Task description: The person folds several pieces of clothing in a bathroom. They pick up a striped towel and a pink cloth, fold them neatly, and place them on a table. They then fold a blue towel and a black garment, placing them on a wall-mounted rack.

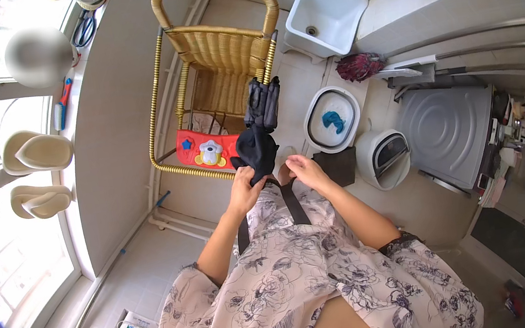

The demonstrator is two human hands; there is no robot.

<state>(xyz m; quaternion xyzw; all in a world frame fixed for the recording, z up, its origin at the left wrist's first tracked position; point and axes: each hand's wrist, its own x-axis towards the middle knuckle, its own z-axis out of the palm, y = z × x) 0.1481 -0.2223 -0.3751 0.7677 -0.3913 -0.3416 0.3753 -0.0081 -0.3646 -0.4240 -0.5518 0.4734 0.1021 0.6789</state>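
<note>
A bunched black cloth [256,153] hangs in front of me, and my left hand [243,190] is closed on its lower edge. Just to the right, my right hand [308,172] has loosely bent fingers with nothing visible in them. Several dark, folded pieces of fabric [262,101] drape over the armrest of a wicker chair [217,42], right beyond the black cloth. A red panel [206,150] with a cartoon animal face spans the chair's front, left of the cloth.
To the right are a white basin [329,101] with blue cloth inside, a white lidded bin [381,160], a dark red mop head [362,66] and a grey appliance [448,136]. A white sink [326,8] stands beyond. Pale slippers [43,152] lean by the left window.
</note>
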